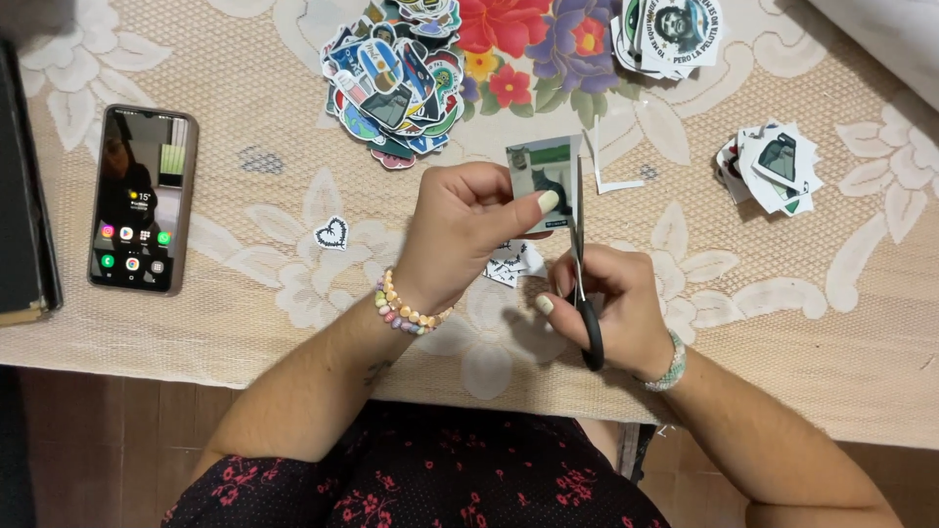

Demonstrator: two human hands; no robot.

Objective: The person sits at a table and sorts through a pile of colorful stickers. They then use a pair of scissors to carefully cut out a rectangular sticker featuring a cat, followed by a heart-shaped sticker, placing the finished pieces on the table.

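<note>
Above lace cloth (245,254), left hand (460,235) pinches a rectangular paper sticker (541,171); right hand (611,308) grips black-handled scissors (583,284).

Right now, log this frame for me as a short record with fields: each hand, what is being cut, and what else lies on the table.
left hand: pinches a small cat picture sticker by its lower edge
right hand: holds black-handled scissors, blades pointing up along the sticker's right edge
surface: lace tablecloth with floral print
left side: smartphone, screen lit
top: pile of cut stickers; second stack
right: small stack of stickers
loose: heart sticker; paper trimmings
</note>
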